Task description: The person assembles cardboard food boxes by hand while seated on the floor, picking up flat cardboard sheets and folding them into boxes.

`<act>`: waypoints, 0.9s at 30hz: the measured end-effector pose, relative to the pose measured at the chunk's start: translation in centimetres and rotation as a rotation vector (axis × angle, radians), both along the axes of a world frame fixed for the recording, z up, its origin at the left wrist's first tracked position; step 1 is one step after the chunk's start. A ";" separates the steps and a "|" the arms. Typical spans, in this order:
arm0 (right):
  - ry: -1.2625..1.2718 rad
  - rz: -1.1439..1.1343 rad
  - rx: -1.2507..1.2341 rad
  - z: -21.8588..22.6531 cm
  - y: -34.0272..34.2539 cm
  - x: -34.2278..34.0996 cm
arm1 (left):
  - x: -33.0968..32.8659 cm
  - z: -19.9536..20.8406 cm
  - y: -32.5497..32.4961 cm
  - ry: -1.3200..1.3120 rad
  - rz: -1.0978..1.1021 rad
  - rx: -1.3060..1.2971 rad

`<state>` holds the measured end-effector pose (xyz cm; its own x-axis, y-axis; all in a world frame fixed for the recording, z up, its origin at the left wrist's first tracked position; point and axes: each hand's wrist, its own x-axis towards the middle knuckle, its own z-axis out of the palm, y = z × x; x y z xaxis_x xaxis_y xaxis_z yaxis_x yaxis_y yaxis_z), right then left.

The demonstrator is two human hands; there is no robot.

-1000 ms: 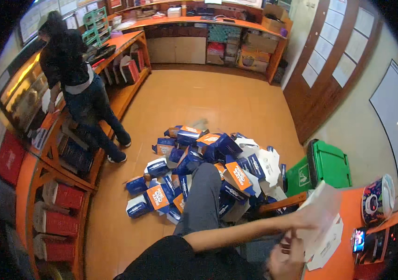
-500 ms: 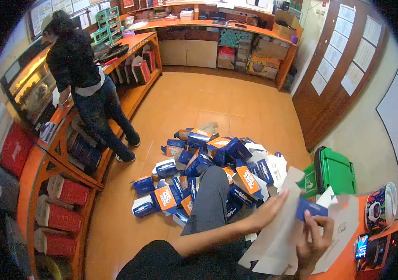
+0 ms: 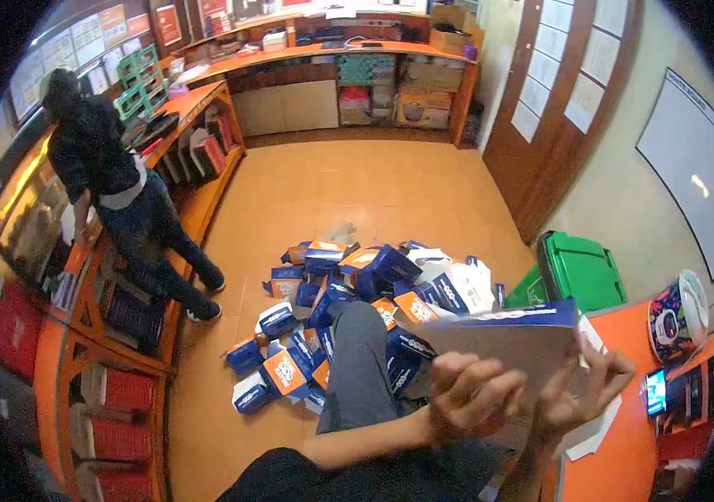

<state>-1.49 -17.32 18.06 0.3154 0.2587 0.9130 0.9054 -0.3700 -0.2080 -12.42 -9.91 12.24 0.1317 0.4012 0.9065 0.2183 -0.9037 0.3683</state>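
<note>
A partly folded cardboard carton [image 3: 503, 356], grey-brown on the face toward me with a dark blue strip along its top edge, is held up between my hands above my lap. My left hand [image 3: 476, 395] has its fingers curled at the carton's lower left side. At the right side, my right hand [image 3: 584, 386] grips the carton's edge with bent fingers, slightly blurred. Beyond my raised knee, a heap of folded blue, orange and white cartons [image 3: 290, 372] lies on the floor. Flat white carton blanks [image 3: 595, 431] lie partly hidden behind my right hand.
An orange counter [image 3: 616, 464] at my right holds a patterned tub [image 3: 676, 318] and a lit phone [image 3: 655, 391]. A green bin [image 3: 583, 272] stands beyond it. At the left, another person [image 3: 114, 167] stands at orange shelving [image 3: 60, 360] with red cartons.
The pale flat blank in my hands has turned and bent, now showing a blue edge on top. My left hand has gone from flat to curled. The view has shifted.
</note>
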 end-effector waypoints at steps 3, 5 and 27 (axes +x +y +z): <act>0.117 0.313 -0.093 -2.3 0.7 -1.0 | 0.2 -0.7 0.3 0.037 -0.650 -0.792; 0.351 0.506 -0.235 -4.0 0.7 -1.9 | 1.7 -2.8 0.1 -0.003 -0.741 -0.853; 0.565 0.589 -0.076 -5.7 1.6 -1.4 | 2.6 -6.5 3.1 -0.120 -0.511 -0.891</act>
